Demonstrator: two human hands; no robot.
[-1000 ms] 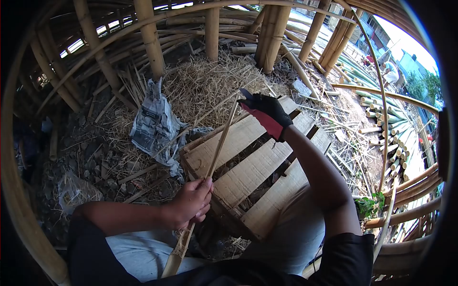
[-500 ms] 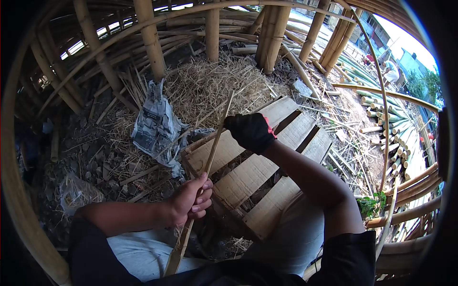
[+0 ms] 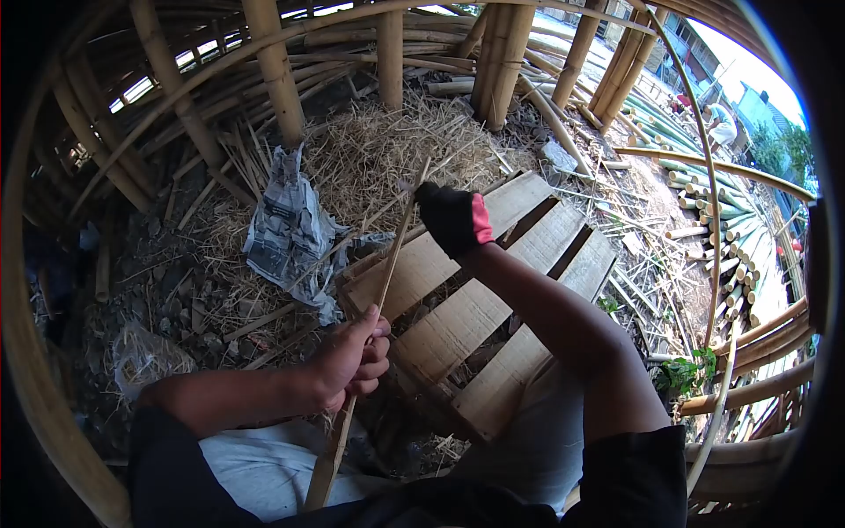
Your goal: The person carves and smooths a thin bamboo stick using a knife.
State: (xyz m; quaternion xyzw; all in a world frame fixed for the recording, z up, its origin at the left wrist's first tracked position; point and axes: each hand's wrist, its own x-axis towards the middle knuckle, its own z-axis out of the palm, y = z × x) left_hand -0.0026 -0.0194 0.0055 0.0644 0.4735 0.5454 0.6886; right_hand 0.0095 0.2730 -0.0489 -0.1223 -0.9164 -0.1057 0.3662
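A long, thin bamboo strip (image 3: 393, 264) slants up from between my legs, its narrow tip over the straw. My bare left hand (image 3: 356, 365) is wrapped round the strip below its middle, thumb lying along it. Near the upper end, my right hand (image 3: 453, 220), in a black glove with red trim, is closed right beside the strip. A small pale blur shows at its fingers; what it grips, if anything, is hidden. Beneath the right hand is a slatted wooden pallet (image 3: 462, 330), in front of my knees.
Crumpled newspaper (image 3: 286, 233) lies left of the pallet, against a heap of bamboo shavings (image 3: 387, 150). Upright bamboo posts (image 3: 502, 70) stand behind. Cut green bamboo poles (image 3: 735, 255) are stacked at right. Farther off, a person (image 3: 722, 128) bends over. Clear plastic (image 3: 150, 356) lies at left.
My right hand has turned at the wrist and shifted slightly up near the strip's tip, showing more red trim. My left hand keeps its grip, nearly unmoved.
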